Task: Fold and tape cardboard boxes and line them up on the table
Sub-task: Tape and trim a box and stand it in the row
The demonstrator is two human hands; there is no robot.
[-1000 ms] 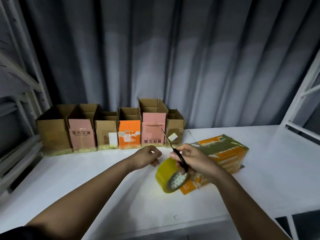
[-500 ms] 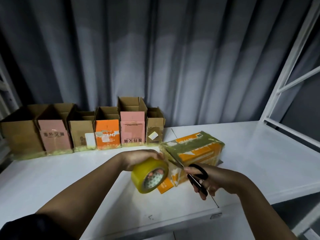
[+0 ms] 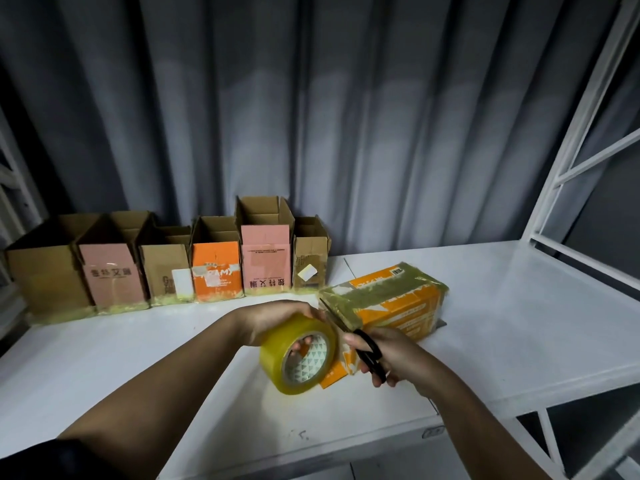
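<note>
Head view looks down on a white table (image 3: 519,306) set against a grey pleated curtain (image 3: 346,116). The left hand (image 3: 277,318) grips a roll of yellowish transparent packing tape (image 3: 299,355) from above, with fingers curled over its rim and fingertips showing through the white patterned core. The roll is tilted on its edge, its open core facing the camera, just in front of the near end of an orange cardboard box (image 3: 391,306) that lies on its side on the table, with wide bands of tape across its upper face. The right hand (image 3: 391,355) holds a pair of black-handled scissors (image 3: 356,337), fingers through the loops; the blades point up and left, reaching between the roll and the box's near corner. Whether the blades touch the tape strip cannot be told.

Along the back of the table, at the left, six open-topped cardboard boxes stand in a row side by side: a plain brown box (image 3: 45,271), a pink box with dark characters (image 3: 110,271), a brown box with a white label (image 3: 166,271), an orange box with patches of tape (image 3: 216,270), a taller pink box (image 3: 265,258) and a small brown box with a pale sticker (image 3: 310,261). A white metal shelf frame (image 3: 554,188) rises at the right edge.
</note>
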